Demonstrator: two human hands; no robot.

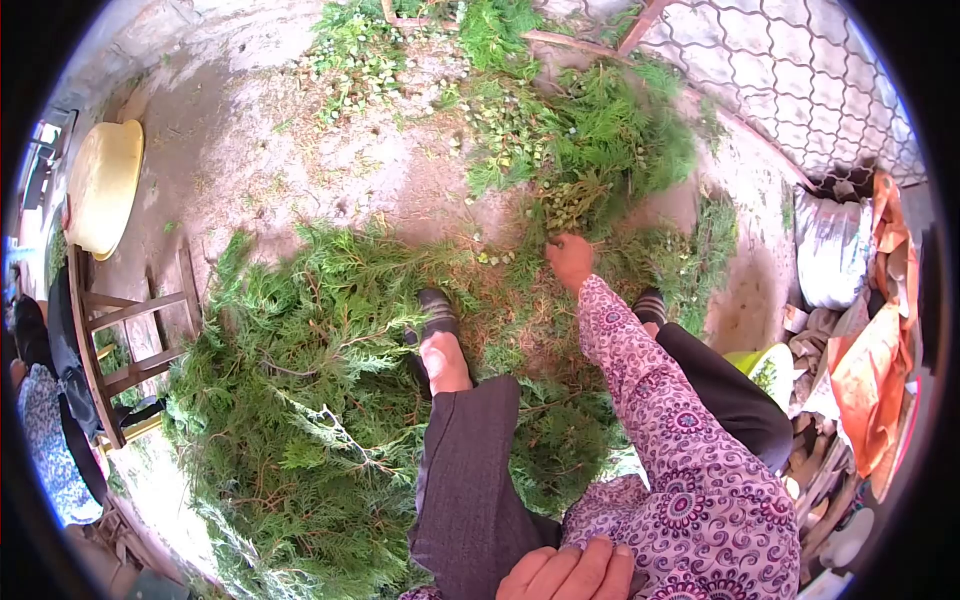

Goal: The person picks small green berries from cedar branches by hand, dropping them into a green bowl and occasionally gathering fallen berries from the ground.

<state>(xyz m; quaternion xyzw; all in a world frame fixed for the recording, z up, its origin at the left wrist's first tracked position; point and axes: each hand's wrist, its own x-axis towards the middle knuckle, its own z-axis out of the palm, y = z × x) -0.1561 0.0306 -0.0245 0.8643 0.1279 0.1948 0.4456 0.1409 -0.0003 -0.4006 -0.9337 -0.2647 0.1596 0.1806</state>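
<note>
My right hand (570,262) reaches down between my feet, its fingers closed at the stem end of a green evergreen branch (600,135) with small pale cones. The branch's right edge is blurred. Across my lap lies my left hand (570,572), fingers side by side and slightly bent, with no object visible in it. A large heap of cut evergreen branches (300,400) spreads around my left foot and to the left. More sprigs (690,260) lie beyond my right foot.
A yellow basin (105,188) is at the left, above a wooden frame (130,340). Another person's patterned clothing (55,440) shows at the left edge. Wire mesh (790,80) stands at upper right, above a white sack (832,250), orange cloth (868,370) and a yellow-green container (765,370).
</note>
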